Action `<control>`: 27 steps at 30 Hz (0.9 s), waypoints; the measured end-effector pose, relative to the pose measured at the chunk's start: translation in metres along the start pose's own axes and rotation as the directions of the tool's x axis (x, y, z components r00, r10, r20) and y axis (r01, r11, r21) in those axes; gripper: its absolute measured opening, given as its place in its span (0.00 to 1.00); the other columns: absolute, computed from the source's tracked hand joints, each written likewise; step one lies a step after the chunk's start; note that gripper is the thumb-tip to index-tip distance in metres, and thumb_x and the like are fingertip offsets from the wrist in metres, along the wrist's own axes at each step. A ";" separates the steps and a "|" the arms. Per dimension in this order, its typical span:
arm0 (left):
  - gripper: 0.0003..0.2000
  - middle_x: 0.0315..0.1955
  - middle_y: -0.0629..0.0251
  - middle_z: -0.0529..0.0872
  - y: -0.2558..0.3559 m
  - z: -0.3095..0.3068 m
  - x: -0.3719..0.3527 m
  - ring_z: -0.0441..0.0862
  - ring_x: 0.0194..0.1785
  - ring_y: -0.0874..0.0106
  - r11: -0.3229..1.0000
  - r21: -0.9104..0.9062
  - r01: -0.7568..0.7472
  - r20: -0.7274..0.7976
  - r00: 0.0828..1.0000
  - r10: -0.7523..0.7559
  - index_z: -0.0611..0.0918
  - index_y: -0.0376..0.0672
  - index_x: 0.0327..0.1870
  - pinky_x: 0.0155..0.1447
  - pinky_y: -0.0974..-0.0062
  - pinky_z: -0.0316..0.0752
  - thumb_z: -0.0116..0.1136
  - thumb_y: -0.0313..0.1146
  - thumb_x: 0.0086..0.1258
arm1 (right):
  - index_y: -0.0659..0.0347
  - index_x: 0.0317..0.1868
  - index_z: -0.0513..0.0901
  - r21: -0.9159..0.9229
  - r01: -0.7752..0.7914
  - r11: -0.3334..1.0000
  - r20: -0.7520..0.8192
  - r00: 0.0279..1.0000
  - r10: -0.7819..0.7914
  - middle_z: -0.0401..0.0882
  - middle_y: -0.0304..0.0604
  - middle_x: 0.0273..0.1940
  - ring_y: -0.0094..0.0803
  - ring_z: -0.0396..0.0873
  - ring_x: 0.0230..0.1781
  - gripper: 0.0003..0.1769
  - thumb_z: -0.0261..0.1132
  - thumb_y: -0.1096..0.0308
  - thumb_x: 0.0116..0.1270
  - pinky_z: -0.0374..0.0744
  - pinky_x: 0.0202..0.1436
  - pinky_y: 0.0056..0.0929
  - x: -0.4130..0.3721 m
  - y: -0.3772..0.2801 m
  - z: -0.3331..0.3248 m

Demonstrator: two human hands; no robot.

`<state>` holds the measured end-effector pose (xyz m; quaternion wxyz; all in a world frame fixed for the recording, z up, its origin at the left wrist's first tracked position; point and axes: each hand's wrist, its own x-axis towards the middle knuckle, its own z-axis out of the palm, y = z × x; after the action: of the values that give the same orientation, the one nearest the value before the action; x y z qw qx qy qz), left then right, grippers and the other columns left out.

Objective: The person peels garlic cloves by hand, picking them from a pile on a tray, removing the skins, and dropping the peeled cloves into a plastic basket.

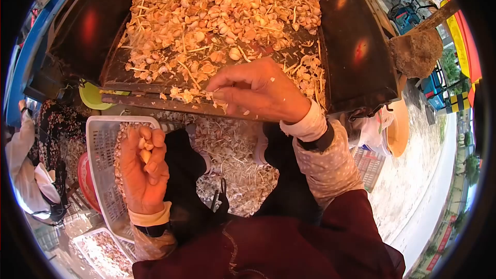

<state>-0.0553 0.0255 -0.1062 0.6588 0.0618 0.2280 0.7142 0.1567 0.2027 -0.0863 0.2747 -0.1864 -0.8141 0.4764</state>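
Note:
My left hand (147, 173) is turned palm up over a white plastic basket (95, 175). Its fingers curl around a few garlic cloves (146, 151). At the front edge of the dark sorting tray (217, 104), my right hand (266, 90) bends down with thumb and forefinger close together. Bits of garlic skin (183, 94) lie right beside those fingertips; what they pinch, if anything, is hidden. A broad heap of garlic cloves (227, 10) mixed with dry skins and stalks covers the tray's far part.
Dark side boards (356, 46) flank the tray. Skins litter the ground (237, 165) between my legs. A green bowl (93, 95) sits at the left, near another person's sleeve (20, 147). A second white crate (106, 253) holds more pieces. At right stands an orange basin (399, 129).

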 end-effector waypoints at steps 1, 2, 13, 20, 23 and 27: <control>0.13 0.36 0.55 0.77 0.017 -0.010 -0.007 0.69 0.21 0.80 0.997 0.015 -0.079 -0.005 0.997 0.079 0.77 0.34 0.42 0.13 0.91 0.58 0.49 0.38 0.79 | 0.66 0.44 0.84 0.066 -0.188 0.980 -0.089 0.977 0.193 0.84 0.44 0.27 0.30 0.83 0.21 0.09 0.66 0.74 0.63 0.79 0.28 0.29 0.006 0.015 -0.015; 0.13 0.38 0.54 0.78 0.038 -0.027 -0.014 0.72 0.24 0.79 0.989 0.045 -0.137 0.004 0.991 0.137 0.77 0.33 0.45 0.18 0.90 0.66 0.49 0.37 0.79 | 0.67 0.43 0.84 -0.079 -0.237 0.968 -0.167 0.961 0.222 0.84 0.45 0.27 0.29 0.83 0.21 0.09 0.65 0.75 0.63 0.79 0.28 0.28 0.010 0.034 -0.031; 0.24 0.64 0.55 0.69 0.121 -0.286 -0.125 0.67 0.67 0.51 0.256 0.962 0.090 -0.246 0.689 0.682 0.73 0.45 0.65 0.64 0.51 0.73 0.61 0.42 0.71 | 0.64 0.48 0.83 -0.705 -0.077 0.705 -0.024 0.996 0.084 0.84 0.53 0.33 0.49 0.82 0.38 0.17 0.70 0.70 0.58 0.79 0.46 0.41 0.046 0.123 -0.029; 0.15 0.47 0.62 0.84 0.097 -0.100 -0.058 0.80 0.45 0.77 0.645 0.733 -0.214 -0.289 0.761 0.581 0.79 0.36 0.57 0.43 0.84 0.72 0.55 0.33 0.74 | 0.65 0.46 0.82 -0.806 -0.128 0.578 -0.065 0.990 0.129 0.84 0.52 0.34 0.44 0.84 0.37 0.13 0.66 0.72 0.61 0.81 0.42 0.39 0.055 0.136 -0.032; 0.14 0.44 0.63 0.85 0.061 -0.016 -0.024 0.78 0.35 0.81 0.523 0.795 -0.306 0.065 0.901 0.429 0.78 0.35 0.58 0.30 0.89 0.67 0.53 0.30 0.75 | 0.69 0.44 0.82 -0.193 -0.425 0.884 -0.042 0.904 0.426 0.84 0.48 0.31 0.31 0.86 0.31 0.11 0.65 0.73 0.61 0.83 0.32 0.30 0.054 0.090 -0.037; 0.20 0.47 0.64 0.81 0.001 0.048 0.036 0.78 0.37 0.81 0.354 0.903 -0.242 0.177 0.963 0.205 0.75 0.36 0.63 0.32 0.87 0.69 0.57 0.26 0.70 | 0.69 0.45 0.81 0.119 -0.281 0.952 0.057 0.959 0.276 0.84 0.42 0.30 0.23 0.84 0.26 0.11 0.65 0.72 0.66 0.82 0.29 0.22 0.041 0.032 -0.023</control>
<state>-0.0419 0.0722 -0.0704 0.4147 0.4573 0.5623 0.5502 0.1403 0.2573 -0.0944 0.1999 -0.2724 -0.7531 0.5645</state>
